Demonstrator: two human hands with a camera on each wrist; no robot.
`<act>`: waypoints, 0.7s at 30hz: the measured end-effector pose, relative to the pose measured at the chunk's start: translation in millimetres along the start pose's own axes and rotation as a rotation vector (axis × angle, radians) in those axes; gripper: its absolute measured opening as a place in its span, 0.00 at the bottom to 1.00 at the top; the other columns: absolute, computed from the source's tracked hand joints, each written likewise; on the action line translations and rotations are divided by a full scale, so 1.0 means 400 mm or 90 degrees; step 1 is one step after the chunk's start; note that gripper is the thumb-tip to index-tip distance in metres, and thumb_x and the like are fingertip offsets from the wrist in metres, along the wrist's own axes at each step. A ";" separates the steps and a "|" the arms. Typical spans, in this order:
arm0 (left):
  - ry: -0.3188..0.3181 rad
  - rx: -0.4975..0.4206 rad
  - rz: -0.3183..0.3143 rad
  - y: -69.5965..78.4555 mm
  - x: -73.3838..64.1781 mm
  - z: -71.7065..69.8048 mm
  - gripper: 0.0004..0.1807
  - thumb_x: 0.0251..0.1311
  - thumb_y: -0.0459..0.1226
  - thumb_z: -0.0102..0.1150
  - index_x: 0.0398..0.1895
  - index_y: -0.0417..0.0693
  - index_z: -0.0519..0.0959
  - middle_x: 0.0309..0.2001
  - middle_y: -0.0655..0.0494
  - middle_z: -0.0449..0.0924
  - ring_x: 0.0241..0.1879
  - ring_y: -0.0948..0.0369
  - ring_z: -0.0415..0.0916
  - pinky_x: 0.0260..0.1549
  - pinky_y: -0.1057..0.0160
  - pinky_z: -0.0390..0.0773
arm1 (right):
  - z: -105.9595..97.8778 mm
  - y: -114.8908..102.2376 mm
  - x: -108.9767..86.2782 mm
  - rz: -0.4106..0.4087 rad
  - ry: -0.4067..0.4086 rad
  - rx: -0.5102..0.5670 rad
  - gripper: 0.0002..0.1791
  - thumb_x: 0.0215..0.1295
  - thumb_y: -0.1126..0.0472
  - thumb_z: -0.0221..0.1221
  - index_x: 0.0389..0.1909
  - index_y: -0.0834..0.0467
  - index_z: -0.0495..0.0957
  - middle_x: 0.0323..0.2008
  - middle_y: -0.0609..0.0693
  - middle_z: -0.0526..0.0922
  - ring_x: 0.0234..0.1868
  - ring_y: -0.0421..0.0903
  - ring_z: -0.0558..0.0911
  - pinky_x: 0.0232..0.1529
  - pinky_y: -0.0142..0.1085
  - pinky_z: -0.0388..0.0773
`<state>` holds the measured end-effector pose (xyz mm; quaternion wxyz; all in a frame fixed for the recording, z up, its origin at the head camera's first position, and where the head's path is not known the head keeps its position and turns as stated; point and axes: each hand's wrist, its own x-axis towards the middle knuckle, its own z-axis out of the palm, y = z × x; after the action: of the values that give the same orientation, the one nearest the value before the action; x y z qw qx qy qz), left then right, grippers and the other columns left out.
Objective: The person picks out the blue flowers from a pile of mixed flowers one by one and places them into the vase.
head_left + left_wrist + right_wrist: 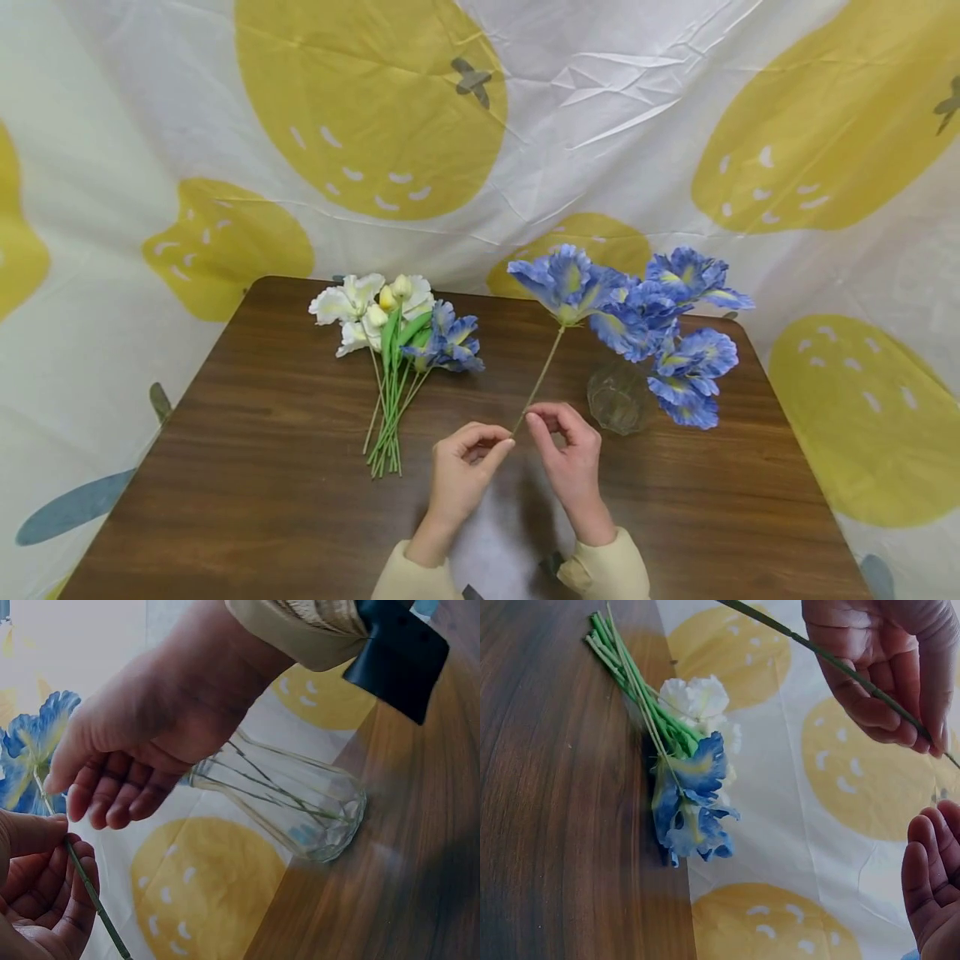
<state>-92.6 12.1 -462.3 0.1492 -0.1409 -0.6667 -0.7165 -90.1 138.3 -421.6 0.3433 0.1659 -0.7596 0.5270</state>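
Observation:
A blue artificial iris (564, 279) stands tilted in front of me, its bloom up and to the right. My left hand (459, 473) pinches the lower part of its thin stem (91, 894) between thumb and fingers. Slightly higher up, my right hand (576, 457) holds the same stem at its thumb and index fingertips. In the left wrist view, the right hand's other fingers hang loosely curved. Right of the hands, a clear glass vase (615, 402) holds several blue irises (692, 367); their stems show through the glass in the left wrist view.
Left on the brown wooden table (247, 467) lies a bunch of white flowers (351, 302), pale tulips (402, 287) and one blue iris (450, 340), stems toward me. Behind the table hangs a white cloth (600, 108) printed with yellow fruit.

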 end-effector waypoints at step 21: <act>-0.024 -0.016 -0.005 -0.007 -0.013 0.016 0.05 0.47 0.23 0.66 0.29 0.32 0.81 0.28 0.41 0.81 0.29 0.65 0.77 0.28 0.67 0.80 | -0.020 -0.005 -0.003 0.069 0.038 0.095 0.05 0.52 0.85 0.56 0.25 0.75 0.74 0.18 0.63 0.75 0.20 0.34 0.75 0.20 0.24 0.72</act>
<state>-88.9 18.6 -466.5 0.1323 -0.1538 -0.6607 -0.7227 -85.4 144.9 -419.5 0.3234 0.1337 -0.7156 0.6046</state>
